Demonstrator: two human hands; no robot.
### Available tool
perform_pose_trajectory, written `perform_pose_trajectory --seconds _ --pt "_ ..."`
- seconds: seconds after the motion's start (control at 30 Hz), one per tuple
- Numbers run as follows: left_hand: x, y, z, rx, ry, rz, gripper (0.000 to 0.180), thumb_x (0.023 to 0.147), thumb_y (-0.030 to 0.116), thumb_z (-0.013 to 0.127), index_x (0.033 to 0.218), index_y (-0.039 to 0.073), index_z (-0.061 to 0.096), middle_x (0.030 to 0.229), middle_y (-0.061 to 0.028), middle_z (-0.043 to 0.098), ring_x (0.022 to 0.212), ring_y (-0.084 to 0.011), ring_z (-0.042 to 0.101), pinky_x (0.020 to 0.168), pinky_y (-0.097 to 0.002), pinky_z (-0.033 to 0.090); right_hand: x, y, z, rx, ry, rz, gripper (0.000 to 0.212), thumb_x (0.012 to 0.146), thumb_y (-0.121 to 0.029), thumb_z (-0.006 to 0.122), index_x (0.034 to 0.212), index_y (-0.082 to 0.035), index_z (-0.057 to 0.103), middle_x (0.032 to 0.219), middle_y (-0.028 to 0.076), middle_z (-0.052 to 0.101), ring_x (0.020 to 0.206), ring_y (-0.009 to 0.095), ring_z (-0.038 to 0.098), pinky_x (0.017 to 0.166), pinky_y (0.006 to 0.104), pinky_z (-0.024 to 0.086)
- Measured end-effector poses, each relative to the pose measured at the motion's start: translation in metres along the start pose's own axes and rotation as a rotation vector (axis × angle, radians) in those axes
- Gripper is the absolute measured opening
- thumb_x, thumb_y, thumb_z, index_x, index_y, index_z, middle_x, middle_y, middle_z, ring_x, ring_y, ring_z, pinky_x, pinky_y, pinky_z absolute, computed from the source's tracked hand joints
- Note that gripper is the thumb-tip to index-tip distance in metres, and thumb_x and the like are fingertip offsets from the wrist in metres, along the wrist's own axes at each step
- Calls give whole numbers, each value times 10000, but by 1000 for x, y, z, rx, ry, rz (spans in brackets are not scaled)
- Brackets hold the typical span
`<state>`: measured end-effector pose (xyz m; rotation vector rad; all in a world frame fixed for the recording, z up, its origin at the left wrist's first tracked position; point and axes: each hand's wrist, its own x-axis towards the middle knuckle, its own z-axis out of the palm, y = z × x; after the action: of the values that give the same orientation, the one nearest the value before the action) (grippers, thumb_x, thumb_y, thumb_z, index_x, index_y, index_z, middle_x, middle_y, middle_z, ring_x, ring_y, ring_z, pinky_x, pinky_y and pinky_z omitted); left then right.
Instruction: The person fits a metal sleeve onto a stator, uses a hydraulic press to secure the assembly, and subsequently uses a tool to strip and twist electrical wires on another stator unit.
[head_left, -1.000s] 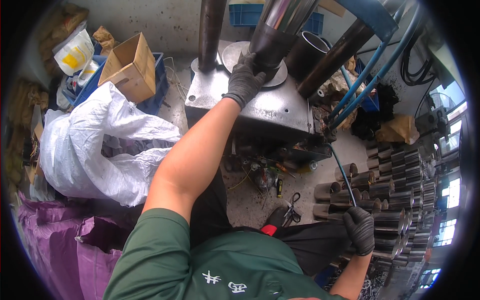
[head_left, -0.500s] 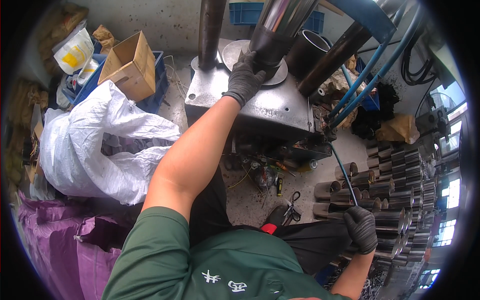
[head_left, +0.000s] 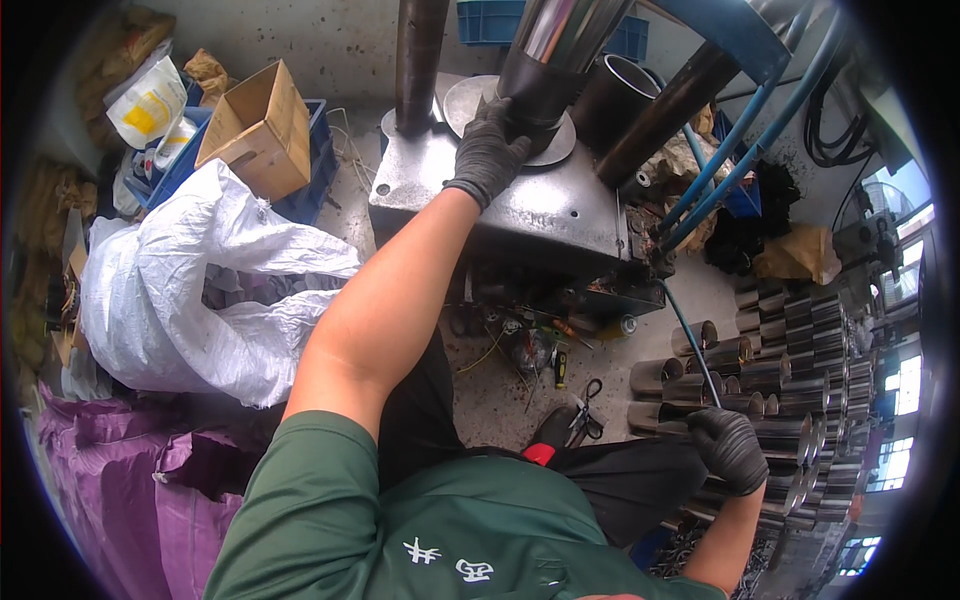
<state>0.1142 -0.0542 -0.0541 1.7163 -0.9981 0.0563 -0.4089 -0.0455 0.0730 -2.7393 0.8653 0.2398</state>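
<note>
My gloved left hand (head_left: 490,155) is at the press, its fingers bent against the left side of a dark metal cylinder (head_left: 535,105) and its thumb out across the front. The cylinder stands on a round steel plate (head_left: 465,100) on top of the press table (head_left: 420,185); a shiny steel column (head_left: 565,35) rises above it. How firmly the fingers grip is partly hidden. At the right, my gloved right hand (head_left: 728,450) is closed round the near end of a thin lever rod (head_left: 692,335), which slopes from the press's right side.
Several shiny metal tubes (head_left: 790,385) stand in rows at the right. Blue hoses (head_left: 735,160) run beside the press. Scissors (head_left: 588,412) and small tools lie on the floor. At the left are a white woven sack (head_left: 150,300), a purple sack (head_left: 110,480) and a wooden box (head_left: 265,140).
My right hand has shifted a little to the right with the lever's end. My left hand stays at the cylinder.
</note>
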Motion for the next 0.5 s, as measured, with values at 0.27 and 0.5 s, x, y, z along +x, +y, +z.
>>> perform_pose_trajectory --seconds 0.27,0.5 --pt "-1 7 -6 -23 -35 -22 697 827 195 750 1441 38 459 1344 -224 586 1228 -361 589 1067 -416 464 1 -1 -9 82 101 50 236 910 -27 605 1126 20 687 916 127 704 770 228 675 696 359 532" --pt "-2 2 1 -8 -6 -9 697 827 190 748 1444 40 459 1359 -223 573 1253 -355 572 1085 -414 450 -5 17 2 293 116 141 269 918 -43 600 1169 29 667 856 97 670 692 157 627 653 312 521"
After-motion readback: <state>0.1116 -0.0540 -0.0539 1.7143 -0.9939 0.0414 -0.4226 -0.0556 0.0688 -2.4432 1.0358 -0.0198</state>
